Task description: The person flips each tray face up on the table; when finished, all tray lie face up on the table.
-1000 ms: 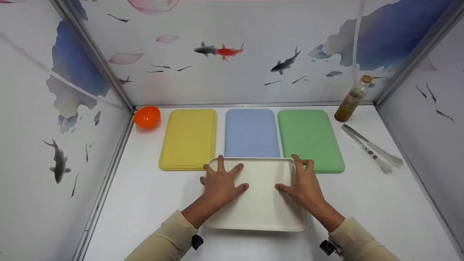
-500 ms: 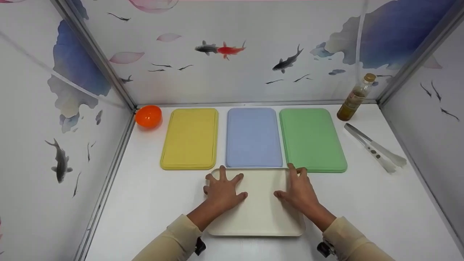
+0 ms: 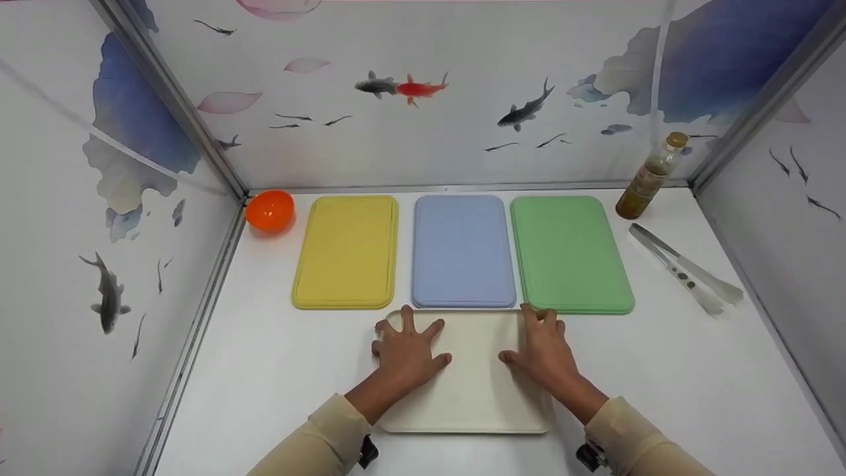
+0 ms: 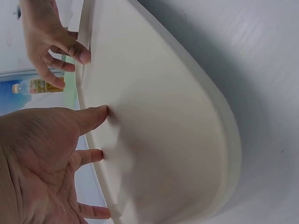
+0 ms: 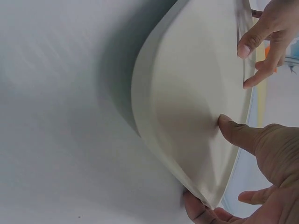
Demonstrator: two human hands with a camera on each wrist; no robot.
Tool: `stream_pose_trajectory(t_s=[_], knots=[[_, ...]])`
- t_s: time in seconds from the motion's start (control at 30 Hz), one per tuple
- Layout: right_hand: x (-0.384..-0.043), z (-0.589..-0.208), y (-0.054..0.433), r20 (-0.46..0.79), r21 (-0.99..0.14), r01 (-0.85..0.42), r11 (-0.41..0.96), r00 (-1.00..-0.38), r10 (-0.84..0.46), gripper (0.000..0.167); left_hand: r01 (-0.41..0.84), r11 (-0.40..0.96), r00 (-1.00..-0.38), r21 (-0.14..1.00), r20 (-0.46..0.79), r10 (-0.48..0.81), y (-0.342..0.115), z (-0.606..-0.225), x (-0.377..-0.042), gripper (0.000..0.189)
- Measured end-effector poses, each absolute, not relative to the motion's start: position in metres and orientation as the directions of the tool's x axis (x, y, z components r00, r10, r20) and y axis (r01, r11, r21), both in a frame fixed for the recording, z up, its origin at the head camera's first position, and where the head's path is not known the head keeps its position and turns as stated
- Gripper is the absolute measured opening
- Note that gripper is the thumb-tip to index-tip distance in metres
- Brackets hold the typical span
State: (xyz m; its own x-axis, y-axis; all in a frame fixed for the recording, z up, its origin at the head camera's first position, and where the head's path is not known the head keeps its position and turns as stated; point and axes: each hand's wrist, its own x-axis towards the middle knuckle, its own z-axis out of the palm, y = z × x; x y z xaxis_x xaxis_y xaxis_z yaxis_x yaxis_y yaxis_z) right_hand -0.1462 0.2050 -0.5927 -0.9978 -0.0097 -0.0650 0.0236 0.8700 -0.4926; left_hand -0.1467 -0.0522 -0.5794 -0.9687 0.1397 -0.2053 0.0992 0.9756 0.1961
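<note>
A cream rectangular tray (image 3: pixel 472 396) with a low rim lies at the front middle, just in front of the blue board (image 3: pixel 462 251). My left hand (image 3: pixel 406 354) is spread over its far left corner, with thumb and fingertips touching the inner surface in the left wrist view. At the far right corner, my right hand (image 3: pixel 545 347) holds the tray's side. Its thumb (image 5: pixel 229 125) touches the inside, while curled fingers (image 5: pixel 194 207) reach round outside the rim. The tray shows nothing in it.
A yellow board (image 3: pixel 347 251) and a green board (image 3: pixel 572 254) flank the blue one. An orange bowl (image 3: pixel 269 211) sits at back left. An oil bottle (image 3: pixel 648 182) stands at back right, with metal tongs (image 3: pixel 684 268) lying in front of it. Patterned walls enclose the table.
Both hands have drawn the tray toward the person and slightly left. It no longer overlaps the blue board's near end. The hands keep about the same hold.
</note>
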Motion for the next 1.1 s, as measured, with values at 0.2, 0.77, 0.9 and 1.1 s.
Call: stream_pose_trajectory(t_s=[0.2, 0.77, 0.9, 1.1], knots=[[-0.144, -0.593, 0.204, -0.057, -0.482, 0.011, 0.876, -0.998, -0.019, 0.102, 0.118, 0.98, -0.969, 0.163, -0.195, 0.149, -0.054, -0.585, -0.147, 0.069], [-0.157, -0.582, 0.193, 0.027, -0.366, -0.086, 0.926, -0.996, -0.081, 0.09, 0.158, 0.914, -0.977, 0.373, -0.073, 0.198, -0.069, -0.586, -0.159, 0.061], [-0.171, -0.576, 0.175, 0.097, -0.427, -0.153, 0.891, -0.988, -0.123, 0.081, 0.113, 0.882, -0.988, 0.457, -0.039, 0.147, -0.084, -0.582, -0.174, 0.062], [-0.194, -0.571, 0.133, 0.134, -0.483, -0.222, 0.847, -0.975, -0.18, 0.077, 0.043, 0.884, -0.998, 0.466, -0.017, 0.058, -0.115, -0.581, -0.196, 0.061]])
